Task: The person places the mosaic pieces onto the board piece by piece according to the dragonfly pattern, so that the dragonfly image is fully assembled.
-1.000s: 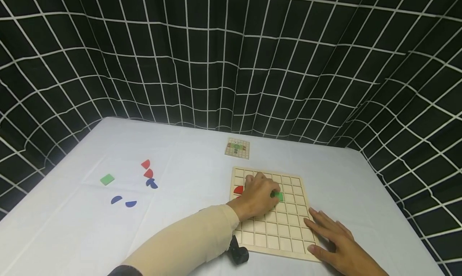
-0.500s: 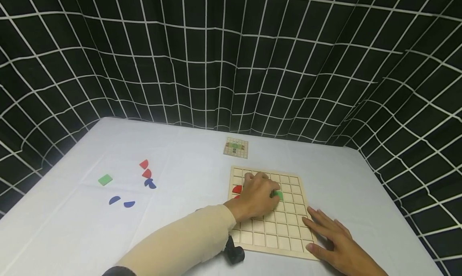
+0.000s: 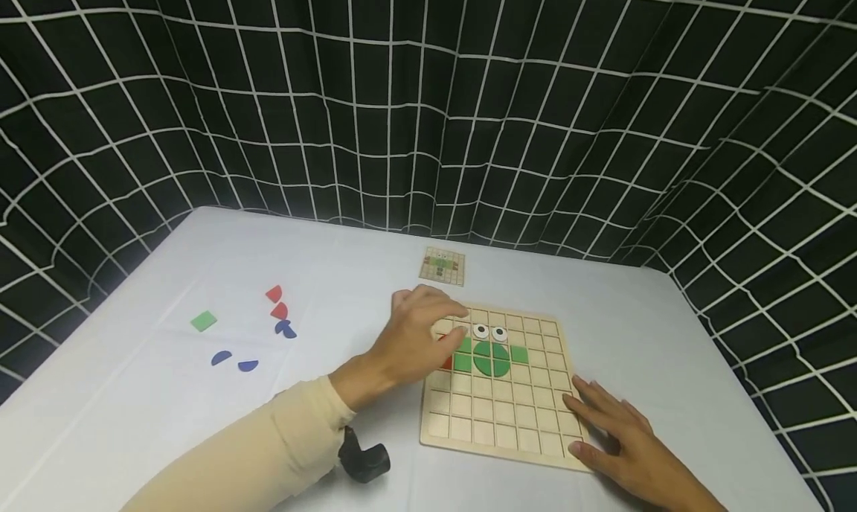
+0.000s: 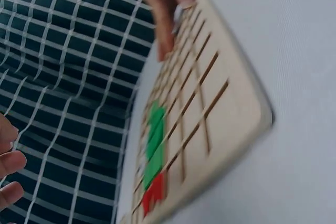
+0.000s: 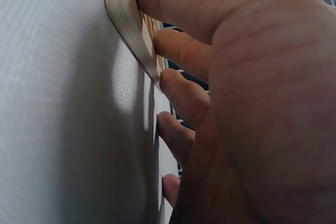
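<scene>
A wooden grid board (image 3: 502,415) lies on the white table. Near its upper middle, green quarter pieces (image 3: 492,358) form a circle below two eye pieces (image 3: 489,332). A green square (image 3: 519,355) sits right of the circle, and green squares (image 3: 463,362) sit to its left. Red pieces (image 3: 447,362) at the board's left are partly hidden behind my left hand (image 3: 418,333). That hand hovers over the left edge, thumb and fingers apart, holding nothing. With spread fingers, my right hand (image 3: 623,437) rests on the board's right edge; its thumb touches the rim (image 5: 123,9) in the right wrist view.
Loose at left lie a green square (image 3: 204,321), red quarter pieces (image 3: 274,294) and blue half-round pieces (image 3: 222,358). A small pattern card (image 3: 442,265) lies behind the board. Black grid curtain (image 3: 415,110) encloses the back and sides of the table.
My left hand has lifted off the green pieces and moved left, its fingers spreading, which uncovers the green circle and eyes. The right hand has stayed on the board's edge.
</scene>
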A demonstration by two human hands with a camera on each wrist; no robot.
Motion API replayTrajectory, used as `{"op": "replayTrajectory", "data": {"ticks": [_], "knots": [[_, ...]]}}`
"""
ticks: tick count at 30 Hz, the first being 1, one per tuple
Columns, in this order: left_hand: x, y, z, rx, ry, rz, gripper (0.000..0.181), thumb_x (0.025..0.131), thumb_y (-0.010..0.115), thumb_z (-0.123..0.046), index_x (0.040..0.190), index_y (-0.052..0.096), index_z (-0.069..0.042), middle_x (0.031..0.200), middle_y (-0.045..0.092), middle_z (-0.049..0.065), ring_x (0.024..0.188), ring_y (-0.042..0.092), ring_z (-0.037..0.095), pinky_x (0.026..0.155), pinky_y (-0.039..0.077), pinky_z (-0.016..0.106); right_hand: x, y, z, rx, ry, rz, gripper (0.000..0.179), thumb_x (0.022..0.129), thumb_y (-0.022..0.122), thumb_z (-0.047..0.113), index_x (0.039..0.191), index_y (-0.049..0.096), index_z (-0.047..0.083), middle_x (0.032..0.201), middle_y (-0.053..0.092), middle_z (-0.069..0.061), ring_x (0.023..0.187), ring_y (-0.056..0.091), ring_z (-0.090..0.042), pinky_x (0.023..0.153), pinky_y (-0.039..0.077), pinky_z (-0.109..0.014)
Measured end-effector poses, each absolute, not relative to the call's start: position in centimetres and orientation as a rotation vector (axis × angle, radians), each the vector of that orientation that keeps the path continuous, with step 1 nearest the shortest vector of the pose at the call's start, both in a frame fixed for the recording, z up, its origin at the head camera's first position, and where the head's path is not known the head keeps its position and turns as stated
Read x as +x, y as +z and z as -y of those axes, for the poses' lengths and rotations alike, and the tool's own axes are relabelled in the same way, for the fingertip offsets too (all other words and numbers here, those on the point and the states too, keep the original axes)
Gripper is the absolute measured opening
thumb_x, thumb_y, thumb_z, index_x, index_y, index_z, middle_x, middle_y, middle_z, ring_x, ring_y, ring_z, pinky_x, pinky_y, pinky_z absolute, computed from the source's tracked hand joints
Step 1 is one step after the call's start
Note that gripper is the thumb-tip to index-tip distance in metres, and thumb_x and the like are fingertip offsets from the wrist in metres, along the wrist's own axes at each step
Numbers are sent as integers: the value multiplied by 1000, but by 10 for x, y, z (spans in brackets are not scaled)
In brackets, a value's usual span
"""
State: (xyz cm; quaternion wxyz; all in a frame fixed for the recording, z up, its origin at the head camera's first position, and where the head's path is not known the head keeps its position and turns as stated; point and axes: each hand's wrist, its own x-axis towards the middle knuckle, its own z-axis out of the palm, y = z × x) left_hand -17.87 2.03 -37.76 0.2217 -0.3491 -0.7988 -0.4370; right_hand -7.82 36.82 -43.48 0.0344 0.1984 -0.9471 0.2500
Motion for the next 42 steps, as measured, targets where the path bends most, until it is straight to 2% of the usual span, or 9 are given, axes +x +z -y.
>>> {"op": "replayTrajectory", "data": {"ticks": [7,11,15,19,21,27,33,36,42], "knots": [[-175,-370,38,-797,-1156,2089,20,79,79,-3,98,76,-3,97,75,7,100,63,27,88,37,52,-79,-433,-370,616,770,2882,55,84,80,26,135,64,11,151,46,-18,142,9,11,109,15,-69],[-175,-368,89,-649,-1107,2051,23,76,78,3,98,75,2,97,74,14,98,64,35,88,42,49,-77,-431,-369,590,792,2914,55,86,78,29,136,63,12,152,44,-18,143,9,10,109,14,-69],[-168,-363,146,-243,-1136,2213,27,85,74,-5,111,73,2,111,71,20,111,60,38,95,44,50,-80,-428,-367,570,790,2945,55,87,77,32,137,62,13,153,43,-16,150,18,-13,110,15,-68],[-160,-361,191,130,-1133,2395,37,96,66,-20,127,67,-1,131,62,22,130,49,40,106,33,62,-81,-424,-366,549,810,2967,56,87,77,32,137,62,12,154,42,-17,146,26,-37,110,14,-68],[-159,-365,211,233,-1124,2426,40,97,63,-24,131,64,-1,136,58,23,134,44,42,109,27,64,-80,-423,-365,539,816,2979,56,88,76,33,137,62,12,154,41,-17,145,27,-40,110,13,-68],[-157,-396,259,480,-1164,2473,46,99,58,-27,137,58,-1,140,52,28,136,38,46,109,25,63,-77,-424,-361,516,838,2985,56,87,77,33,137,62,11,154,42,-16,143,29,-44,109,15,-69],[-162,-427,277,510,-1172,2561,49,100,57,-25,141,52,2,139,51,30,135,37,51,113,19,64,-78,-421,-358,509,856,3011,58,88,76,34,138,61,9,156,40,-16,143,28,-46,108,15,-69],[-166,-430,277,470,-1154,2612,55,99,60,-29,144,49,1,137,54,29,135,37,51,112,22,64,-80,-419,-359,503,849,3016,58,89,75,34,139,60,8,156,39,-16,143,27,-47,109,14,-70],[-164,-435,275,465,-1113,2731,65,97,63,-36,147,45,2,139,51,30,139,28,53,111,18,66,-77,-421,-363,507,871,3038,59,89,74,34,139,60,7,156,38,-17,144,25,-48,108,13,-71]]}}
